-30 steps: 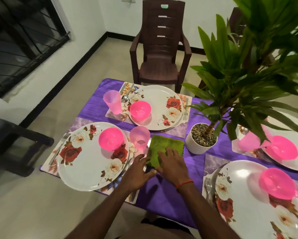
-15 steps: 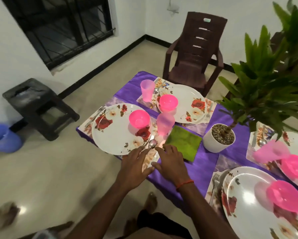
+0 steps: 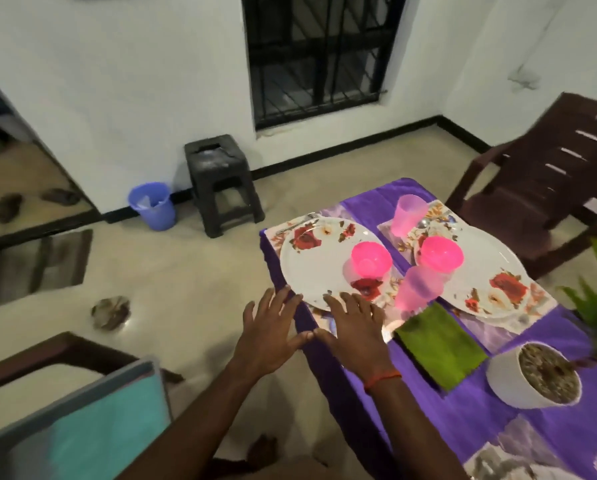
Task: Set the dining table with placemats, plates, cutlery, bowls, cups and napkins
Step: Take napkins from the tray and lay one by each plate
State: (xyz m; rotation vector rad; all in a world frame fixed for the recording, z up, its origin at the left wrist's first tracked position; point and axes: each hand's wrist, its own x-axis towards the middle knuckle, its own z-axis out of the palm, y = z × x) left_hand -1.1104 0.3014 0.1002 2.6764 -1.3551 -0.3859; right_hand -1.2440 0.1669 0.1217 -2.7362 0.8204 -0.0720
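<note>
**Napkin down, hands free**

Start at the napkin (image 3: pixel 440 346): flat on the cloth (image 3: pixel 463 420), just right of the near plate (image 3: pixel 311 268) and short of the pot (image 3: pixel 532 379) — probably put there for easy reach from that setting. Note the bowl (image 3: pixel 371 259) on the plate, the cup (image 3: pixel 416 289) just right of it, the fork (image 3: pixel 297 221) at the far-left rim. Find the right hand (image 3: pixel 354 327) spread wide over the plate's near rim, gripping nothing. Find the left hand (image 3: pixel 267 332) likewise splayed and empty at the table's left edge, with thumbs nearly touching. Judge this setting complete. Mind the cup and pot either side of the napkin — expect freer room leftward over the floor, toward the stool (image 3: pixel 221 181) and bin (image 3: pixel 151 206).
</note>
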